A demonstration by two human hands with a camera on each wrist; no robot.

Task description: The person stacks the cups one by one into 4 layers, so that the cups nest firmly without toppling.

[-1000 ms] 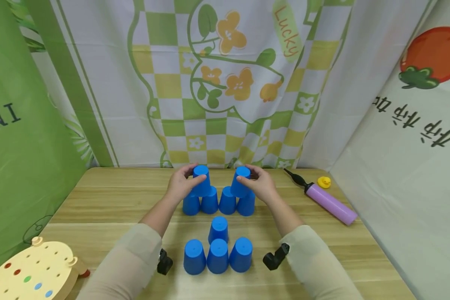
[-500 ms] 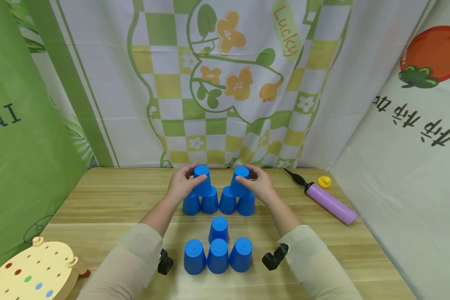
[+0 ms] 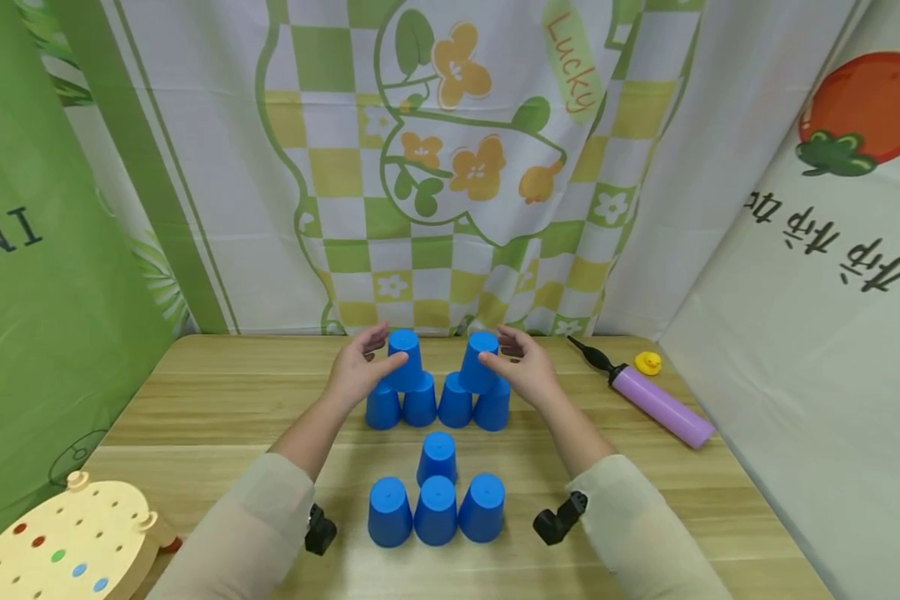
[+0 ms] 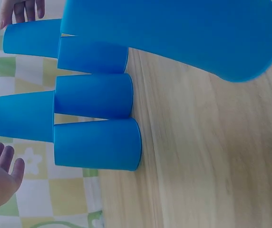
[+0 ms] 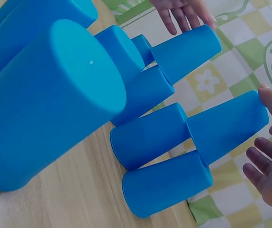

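Observation:
Several upside-down blue cups (image 3: pixel 419 403) stand in a back row on the table. Two more cups sit on top of them, the left upper cup (image 3: pixel 405 367) and the right upper cup (image 3: pixel 479 367), each bridging a pair. My left hand (image 3: pixel 354 368) is beside the left upper cup; a gap separates them in the left wrist view, fingers (image 4: pixel 5 156) relaxed. My right hand (image 3: pixel 528 367) is beside the right upper cup, fingers spread. In the right wrist view its thumb lies at that cup's (image 5: pixel 231 126) upper edge; whether it touches, I cannot tell.
Nearer on the wooden table (image 3: pixel 232 400), a single cup (image 3: pixel 439 458) stands behind a row of three cups (image 3: pixel 435 512). A purple pump (image 3: pixel 662 406) and yellow toy duck (image 3: pixel 648 363) lie at the right. A round pegboard (image 3: pixel 67 533) occupies the left front corner.
Both hands have let go of the upper cups, and their fingers have spread outward. The upper cups stay on the back row; the right one had shifted slightly left earlier.

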